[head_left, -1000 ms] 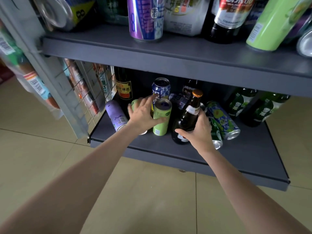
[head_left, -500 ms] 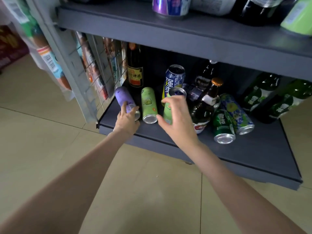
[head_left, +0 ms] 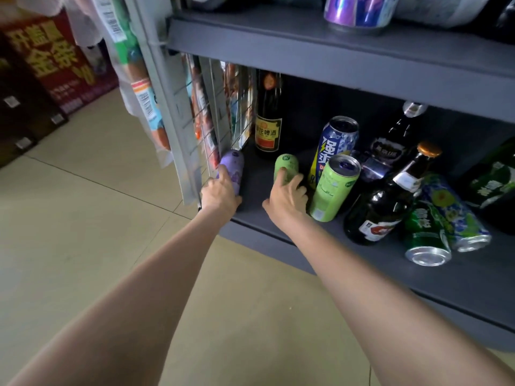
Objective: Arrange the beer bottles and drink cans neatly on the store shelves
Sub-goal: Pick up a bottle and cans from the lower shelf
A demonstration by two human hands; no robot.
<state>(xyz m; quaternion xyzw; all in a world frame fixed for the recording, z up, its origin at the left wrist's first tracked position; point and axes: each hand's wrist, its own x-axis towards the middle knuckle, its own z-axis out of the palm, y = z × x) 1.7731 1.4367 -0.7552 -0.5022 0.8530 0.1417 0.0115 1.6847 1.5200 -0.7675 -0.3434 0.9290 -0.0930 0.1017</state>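
Note:
On the bottom grey shelf, my left hand grips a purple can lying on its side at the shelf's left end. My right hand grips a light green can lying beside it. To the right stand a second light green can and a blue and yellow can. A dark bottle with a gold cap leans to the right. A green can and a blue-green patterned can lie on their sides.
A tall dark bottle with a yellow label stands at the back left. A wire mesh panel closes the shelf's left side. Green bottles lie at the far right. The upper shelf holds a purple can.
My right hand left the upright green can and moved left onto the lying light green can. My left hand slid further up the purple can. The camera shifted left.

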